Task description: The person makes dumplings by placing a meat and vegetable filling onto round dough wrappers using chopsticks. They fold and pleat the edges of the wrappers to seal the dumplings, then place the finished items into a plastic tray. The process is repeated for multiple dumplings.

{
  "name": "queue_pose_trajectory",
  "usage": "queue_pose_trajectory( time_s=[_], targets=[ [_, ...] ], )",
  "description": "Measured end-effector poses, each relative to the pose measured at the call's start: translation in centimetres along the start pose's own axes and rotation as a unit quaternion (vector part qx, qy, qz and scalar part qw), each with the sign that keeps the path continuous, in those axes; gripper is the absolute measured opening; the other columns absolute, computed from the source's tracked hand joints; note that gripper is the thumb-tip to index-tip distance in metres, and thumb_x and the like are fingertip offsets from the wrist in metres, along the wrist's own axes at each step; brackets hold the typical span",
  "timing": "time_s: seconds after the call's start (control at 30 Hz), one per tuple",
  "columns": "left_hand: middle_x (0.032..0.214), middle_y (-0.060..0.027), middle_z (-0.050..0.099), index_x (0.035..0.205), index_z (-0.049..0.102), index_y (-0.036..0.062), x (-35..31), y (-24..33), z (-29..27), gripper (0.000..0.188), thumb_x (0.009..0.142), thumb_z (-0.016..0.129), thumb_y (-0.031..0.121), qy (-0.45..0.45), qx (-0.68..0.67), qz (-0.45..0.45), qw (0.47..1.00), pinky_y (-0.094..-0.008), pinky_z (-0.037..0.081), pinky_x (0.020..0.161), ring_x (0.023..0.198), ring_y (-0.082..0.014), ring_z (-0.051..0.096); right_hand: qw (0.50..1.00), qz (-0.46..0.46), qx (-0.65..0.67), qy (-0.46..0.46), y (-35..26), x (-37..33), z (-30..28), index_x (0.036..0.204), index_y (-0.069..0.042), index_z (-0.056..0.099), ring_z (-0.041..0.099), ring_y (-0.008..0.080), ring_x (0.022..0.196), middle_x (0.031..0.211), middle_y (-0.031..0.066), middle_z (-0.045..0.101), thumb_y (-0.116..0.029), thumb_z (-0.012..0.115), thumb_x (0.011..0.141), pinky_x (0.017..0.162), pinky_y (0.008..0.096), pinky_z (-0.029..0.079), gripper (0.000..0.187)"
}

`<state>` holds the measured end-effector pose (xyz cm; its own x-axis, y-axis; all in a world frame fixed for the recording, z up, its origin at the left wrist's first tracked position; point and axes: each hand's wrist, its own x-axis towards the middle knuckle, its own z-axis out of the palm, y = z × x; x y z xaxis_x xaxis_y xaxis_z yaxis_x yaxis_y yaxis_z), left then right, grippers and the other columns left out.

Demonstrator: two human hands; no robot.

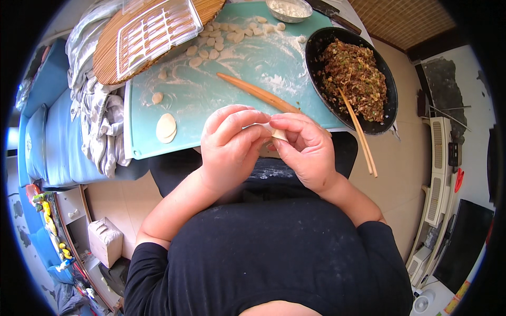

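Close to my body, both hands meet over the near edge of the table. My left hand (232,141) and my right hand (310,152) are closed, fingertips pinching a small dumpling (279,135) of pale dough between them. Fingers cover most of it, so its filling cannot be seen. Just beyond my hands a tapered wooden rolling pin (258,94) lies slantwise on the floured green mat (158,110). Two overlapping flat dough wrappers (166,127) rest at the mat's near left. Several small dough pieces (213,54) are scattered at its far side.
A black pan (312,79) of minced filling (353,73) stands right, chopsticks (361,138) leaning over its near rim. Far off are a flour bowl (290,10) and a knife (337,18). A round woven tray (105,60) bearing a clear plastic tray (158,31) sits far left, beside striped cloth (100,105).
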<state>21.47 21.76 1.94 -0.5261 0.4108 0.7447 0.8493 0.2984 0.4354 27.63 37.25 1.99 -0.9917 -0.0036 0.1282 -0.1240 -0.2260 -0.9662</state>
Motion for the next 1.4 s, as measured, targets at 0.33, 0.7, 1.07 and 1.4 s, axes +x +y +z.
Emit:
queue_pose_trajectory(
  time_s=[0.33,0.7,1.07,1.4],
  targets=[
    [0.091,-0.0082,0.058,0.091,0.063,0.0046,-1.3,0.1,0.1,0.032,0.061,0.075,0.004,0.042,-0.122,-0.125,0.984,-0.0319,0.047,0.073,0.081,-0.0225,0.057,0.997,0.004,0.078,-0.004,0.2,0.0,-0.4,0.112,-0.001,0.051,0.056,0.0155,0.102,0.117,0.0117,0.052,0.010,0.050,0.083,0.086,0.0267,0.048,0.030],
    [0.084,-0.0083,0.055,0.083,0.058,0.0033,-1.3,-0.1,0.1,0.022,0.066,0.070,-0.002,0.031,-0.127,-0.126,0.983,-0.0285,0.044,0.067,0.076,-0.0192,0.053,0.997,0.005,0.078,-0.008,0.3,0.1,-0.2,0.110,-0.001,0.051,0.056,0.0158,0.102,0.116,0.0123,0.052,0.009,0.050,0.084,0.083,0.0266,0.049,0.029],
    [0.081,-0.0087,0.054,0.087,0.056,0.0027,-1.4,-0.2,-0.3,0.024,0.068,0.067,-0.004,0.015,-0.165,-0.125,0.978,-0.0286,0.043,0.066,0.072,-0.0187,0.052,0.995,0.016,0.095,0.009,-0.1,0.0,0.1,0.109,-0.002,0.053,0.057,0.0203,0.102,0.116,0.0151,0.052,0.005,0.051,0.084,0.080,0.0305,0.052,0.026],
    [0.095,-0.0086,0.058,0.088,0.062,0.0060,-0.3,-0.2,-0.6,0.032,0.058,0.074,0.007,0.028,-0.060,-0.025,0.997,-0.0341,0.045,0.076,0.088,-0.0268,0.055,0.997,0.010,0.070,-0.012,0.2,0.2,0.5,0.112,-0.001,0.050,0.055,0.0161,0.103,0.116,0.0111,0.052,0.009,0.051,0.083,0.086,0.0277,0.047,0.030]
  ],
)
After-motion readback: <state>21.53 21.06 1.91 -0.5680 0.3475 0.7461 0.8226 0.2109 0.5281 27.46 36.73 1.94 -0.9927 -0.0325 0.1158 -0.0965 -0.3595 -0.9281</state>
